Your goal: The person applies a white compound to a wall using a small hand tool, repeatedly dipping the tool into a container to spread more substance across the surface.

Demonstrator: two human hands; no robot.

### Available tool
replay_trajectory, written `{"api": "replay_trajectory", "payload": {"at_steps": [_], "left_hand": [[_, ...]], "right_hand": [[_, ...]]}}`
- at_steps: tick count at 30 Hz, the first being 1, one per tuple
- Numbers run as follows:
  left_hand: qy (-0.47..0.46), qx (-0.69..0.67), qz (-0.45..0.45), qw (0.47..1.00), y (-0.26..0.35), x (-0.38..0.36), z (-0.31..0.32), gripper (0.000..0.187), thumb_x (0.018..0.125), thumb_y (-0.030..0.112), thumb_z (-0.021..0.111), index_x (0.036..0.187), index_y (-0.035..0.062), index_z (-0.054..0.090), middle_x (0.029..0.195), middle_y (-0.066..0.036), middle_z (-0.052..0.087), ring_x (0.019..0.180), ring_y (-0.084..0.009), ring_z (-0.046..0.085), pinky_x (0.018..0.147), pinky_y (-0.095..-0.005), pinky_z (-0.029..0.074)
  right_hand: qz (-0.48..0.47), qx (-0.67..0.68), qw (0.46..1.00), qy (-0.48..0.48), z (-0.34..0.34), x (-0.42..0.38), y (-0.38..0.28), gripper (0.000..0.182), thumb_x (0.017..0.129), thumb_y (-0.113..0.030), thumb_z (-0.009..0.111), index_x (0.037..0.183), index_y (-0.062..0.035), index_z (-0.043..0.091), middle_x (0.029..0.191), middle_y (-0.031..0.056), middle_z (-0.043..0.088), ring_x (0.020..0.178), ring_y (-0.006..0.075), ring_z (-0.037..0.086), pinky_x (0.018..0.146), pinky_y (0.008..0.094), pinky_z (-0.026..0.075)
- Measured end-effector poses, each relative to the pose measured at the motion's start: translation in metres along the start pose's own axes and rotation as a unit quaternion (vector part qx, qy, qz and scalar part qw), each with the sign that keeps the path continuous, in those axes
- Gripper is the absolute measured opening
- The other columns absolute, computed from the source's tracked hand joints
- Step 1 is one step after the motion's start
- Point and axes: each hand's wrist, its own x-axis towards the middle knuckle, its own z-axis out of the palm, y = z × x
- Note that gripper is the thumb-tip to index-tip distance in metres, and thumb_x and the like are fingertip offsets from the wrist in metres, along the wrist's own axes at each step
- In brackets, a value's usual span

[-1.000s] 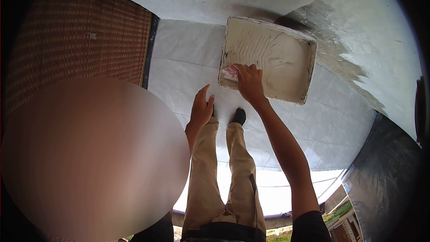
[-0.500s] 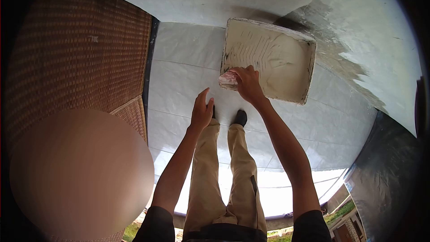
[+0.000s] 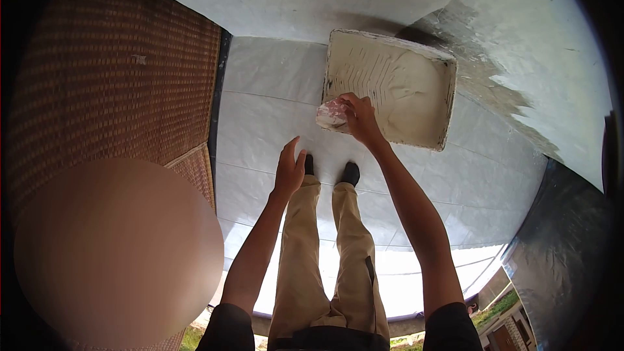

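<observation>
A paint tray [image 3: 453, 101] with a ridged slope holds cream-white paint, thick and partly smooth on its right side. At the tray's near left corner, my right hand [image 3: 361, 117] is closed around a pink flat piece [image 3: 330, 113] smeared with white. The fingers cover part of this piece, so its exact kind is not clear. My left hand [image 3: 290, 167] hovers lower and to the left, apart from the tray, fingers stretched out and nothing in them.
Grey sheeting [image 3: 260, 123] covers the floor under my shoes [image 3: 350, 173]. Ahead stands a pale wall [image 3: 286, 0] with a bare grey patch [image 3: 448, 29]. A woven panel [image 3: 130, 71] rises on the left, dark plastic sheeting [image 3: 562, 247] on the right. A blurred round shape [image 3: 117, 253] hides the lower left.
The pink piece has turned a little in my right hand, showing more of its smeared face. My left hand has shifted slightly down and left. The tray stays in place.
</observation>
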Motion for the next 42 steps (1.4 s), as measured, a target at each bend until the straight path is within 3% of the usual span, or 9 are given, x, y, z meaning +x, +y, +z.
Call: {"api": "replay_trajectory", "payload": {"at_steps": [4,9,12,16,21,22,24,34,42], "left_hand": [[0.001,-0.001,-0.009,1.0,-0.003,-0.003,-0.002,0.04,0.097,0.014,0.048,0.135,0.0004,0.045,0.133,-0.018,0.053,0.128,-0.0308,0.047,0.108,-0.0394,0.035],[0.008,-0.006,0.002,1.0,-0.01,-0.004,-0.007,0.041,0.098,0.019,0.049,0.134,-0.0004,0.046,0.132,-0.02,0.052,0.126,-0.0334,0.048,0.106,-0.0403,0.036],[0.01,-0.013,-0.002,1.0,-0.011,-0.004,-0.011,0.041,0.098,0.019,0.049,0.134,-0.0003,0.046,0.132,-0.02,0.052,0.125,-0.0333,0.048,0.106,-0.0401,0.036],[0.02,-0.013,0.005,1.0,-0.009,-0.002,-0.016,0.04,0.098,0.018,0.048,0.133,-0.0003,0.046,0.132,-0.02,0.052,0.125,-0.0333,0.048,0.106,-0.04,0.037],[0.025,-0.019,0.026,0.999,0.012,0.0,-0.026,0.039,0.097,0.016,0.049,0.132,-0.0007,0.047,0.131,-0.02,0.053,0.124,-0.0334,0.049,0.106,-0.0401,0.037],[0.028,-0.02,0.038,0.999,0.021,0.002,-0.031,0.039,0.097,0.016,0.049,0.132,-0.0007,0.047,0.131,-0.02,0.053,0.124,-0.0334,0.049,0.106,-0.0401,0.037],[0.033,-0.022,0.073,0.997,0.044,0.01,-0.041,0.039,0.097,0.016,0.049,0.132,-0.0009,0.047,0.13,-0.02,0.053,0.125,-0.0334,0.049,0.106,-0.0401,0.036],[0.085,-0.017,0.263,0.961,0.261,0.076,-0.148,0.039,0.097,0.015,0.049,0.133,-0.0005,0.047,0.132,-0.019,0.053,0.127,-0.0318,0.048,0.107,-0.0393,0.036],[0.123,-0.036,0.414,0.901,0.456,0.088,-0.228,0.041,0.098,0.019,0.048,0.134,-0.0001,0.046,0.134,-0.019,0.052,0.128,-0.0312,0.046,0.109,-0.0393,0.035]], "right_hand": [[-0.022,0.039,0.999,0.012,0.007,0.001,0.006,0.024,0.087,0.003,0.055,0.108,-0.0079,0.059,0.101,0.0078,0.068,0.092,0.0273,0.055,0.086,0.0367,0.043],[0.067,0.226,0.972,-0.02,0.019,0.006,0.016,0.032,0.083,0.01,0.051,0.111,-0.0042,0.056,0.106,0.0152,0.068,0.109,0.0255,0.061,0.095,0.0325,0.041],[0.062,0.271,0.96,-0.008,0.023,0.005,0.019,0.023,0.093,0.002,0.05,0.114,-0.0046,0.053,0.108,0.0063,0.06,0.103,0.016,0.057,0.088,0.0285,0.043],[0.055,0.347,0.936,0.02,0.007,0.0,0.002,0.021,0.095,-0.001,0.051,0.116,-0.0047,0.052,0.106,0.0036,0.058,0.1,0.0146,0.057,0.088,0.0265,0.042],[0.09,0.625,0.775,0.029,-0.036,-0.008,-0.029,0.019,0.097,-0.006,0.053,0.115,-0.0076,0.05,0.1,0.0026,0.06,0.091,0.0114,0.056,0.081,0.0286,0.044],[0.078,0.624,0.777,0.033,-0.048,-0.01,-0.039,0.019,0.097,-0.006,0.053,0.115,-0.0076,0.05,0.1,0.0026,0.06,0.091,0.0114,0.056,0.081,0.0286,0.044],[0.045,0.673,0.736,0.056,-0.077,-0.013,-0.066,0.016,0.099,-0.009,0.052,0.114,-0.0094,0.048,0.098,0.0019,0.06,0.086,0.0099,0.055,0.076,0.0284,0.044],[-0.13,0.67,0.718,0.137,-0.247,-0.023,-0.212,0.024,0.101,-0.007,0.047,0.124,-0.013,0.043,0.105,0.0019,0.06,0.093,0.0115,0.057,0.083,0.0306,0.047],[-0.218,0.601,0.722,0.263,-0.38,-0.035,-0.311,0.02,0.098,-0.007,0.053,0.117,-0.011,0.049,0.104,0.0018,0.061,0.093,0.0107,0.059,0.082,0.0307,0.05]]}}
